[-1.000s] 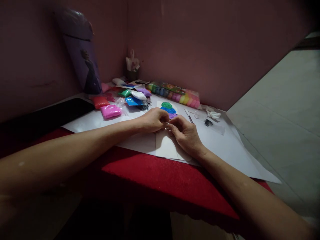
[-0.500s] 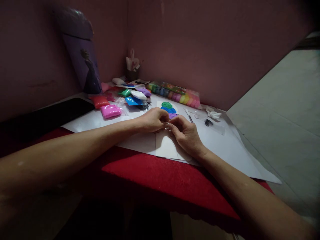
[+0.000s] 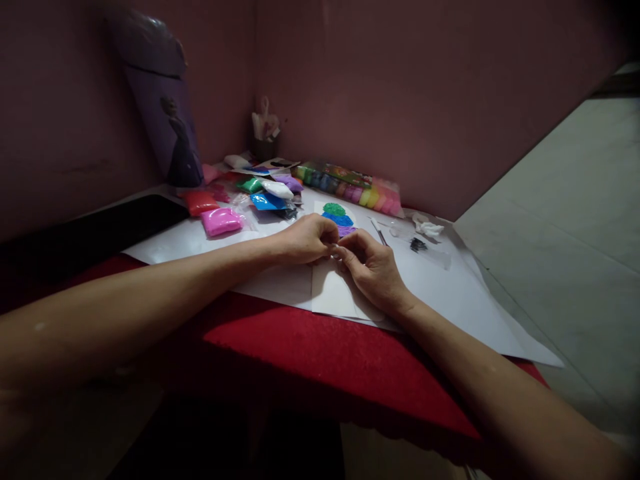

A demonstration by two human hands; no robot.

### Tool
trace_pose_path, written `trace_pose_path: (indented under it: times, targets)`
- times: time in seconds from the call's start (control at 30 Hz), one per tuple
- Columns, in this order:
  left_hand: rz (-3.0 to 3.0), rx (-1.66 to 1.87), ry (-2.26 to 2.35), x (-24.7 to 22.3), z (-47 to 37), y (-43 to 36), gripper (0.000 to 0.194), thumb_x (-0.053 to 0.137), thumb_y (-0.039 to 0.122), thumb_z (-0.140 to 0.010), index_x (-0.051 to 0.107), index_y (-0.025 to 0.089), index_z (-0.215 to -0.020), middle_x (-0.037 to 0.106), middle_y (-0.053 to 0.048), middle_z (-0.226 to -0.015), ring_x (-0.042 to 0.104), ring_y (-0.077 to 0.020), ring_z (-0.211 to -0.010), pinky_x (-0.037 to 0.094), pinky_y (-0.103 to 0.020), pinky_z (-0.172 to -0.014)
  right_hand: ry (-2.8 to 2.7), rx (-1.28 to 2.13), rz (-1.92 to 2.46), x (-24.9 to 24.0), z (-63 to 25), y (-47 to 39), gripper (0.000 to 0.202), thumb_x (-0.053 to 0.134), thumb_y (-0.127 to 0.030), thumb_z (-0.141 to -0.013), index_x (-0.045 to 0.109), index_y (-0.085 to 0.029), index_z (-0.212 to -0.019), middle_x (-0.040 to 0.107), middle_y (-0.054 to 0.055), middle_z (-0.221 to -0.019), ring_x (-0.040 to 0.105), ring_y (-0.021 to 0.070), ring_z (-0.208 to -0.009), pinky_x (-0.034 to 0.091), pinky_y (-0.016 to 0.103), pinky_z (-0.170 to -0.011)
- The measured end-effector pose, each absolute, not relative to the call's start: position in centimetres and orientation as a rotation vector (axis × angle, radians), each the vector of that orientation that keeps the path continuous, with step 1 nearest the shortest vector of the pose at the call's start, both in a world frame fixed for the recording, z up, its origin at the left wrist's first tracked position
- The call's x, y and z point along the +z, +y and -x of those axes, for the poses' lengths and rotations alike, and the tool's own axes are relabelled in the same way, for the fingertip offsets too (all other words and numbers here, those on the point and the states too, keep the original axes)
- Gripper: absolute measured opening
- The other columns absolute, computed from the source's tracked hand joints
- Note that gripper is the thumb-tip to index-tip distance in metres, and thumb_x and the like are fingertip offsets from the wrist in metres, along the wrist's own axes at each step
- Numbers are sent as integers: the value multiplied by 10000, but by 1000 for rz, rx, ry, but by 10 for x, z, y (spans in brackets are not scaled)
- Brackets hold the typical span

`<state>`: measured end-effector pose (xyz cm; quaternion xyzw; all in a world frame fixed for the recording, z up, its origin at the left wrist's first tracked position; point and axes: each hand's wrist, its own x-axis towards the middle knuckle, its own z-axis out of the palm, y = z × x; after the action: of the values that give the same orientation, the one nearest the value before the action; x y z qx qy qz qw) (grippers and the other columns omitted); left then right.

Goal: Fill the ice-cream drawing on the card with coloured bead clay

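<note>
Logged left hand (image 3: 311,240) and right hand (image 3: 374,270) meeting at the fingertips, just above the middle of a white card (image 3: 330,295). Read right thumb and forefinger as bent toward each other (left thumb mostly hidden). Cannot tell whether clamped on anything small. Located card flat on white paper (image 3: 280,281), near the front edge of paper over red cloth (image 3: 300,340). Noted on card's far part, in order toward the hands: green patch (image 3: 334,209), blue patch (image 3: 338,219), purple patch (image 3: 347,231), the last partly covered.

Right of the hands, recorded slim tool (image 3: 383,237), black patch (image 3: 418,245) on clear plastic, crumpled white tissue (image 3: 428,227). Beyond left forearm, listed pink packet (image 3: 221,223), red packet (image 3: 199,203), blue packet (image 3: 269,202). Farther back, found multicoloured pack (image 3: 350,190) lying along the wall.
</note>
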<state>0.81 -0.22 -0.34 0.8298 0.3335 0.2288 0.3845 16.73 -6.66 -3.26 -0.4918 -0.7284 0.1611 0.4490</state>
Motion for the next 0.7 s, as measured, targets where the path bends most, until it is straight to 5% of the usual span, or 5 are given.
trace_pose_path:
  times: [0.7]
  targets:
    - [-2142,584,842,-3,-8,-1,102,619,122,-776,560,143,-696,511,34,-518,476,-81,-464,345,-206,-463,-1820,373,1225,-32,-167,-67,89,586,-268,-887,577,-193,-842,610,2,-716,522,132,-634,413,294,-621]
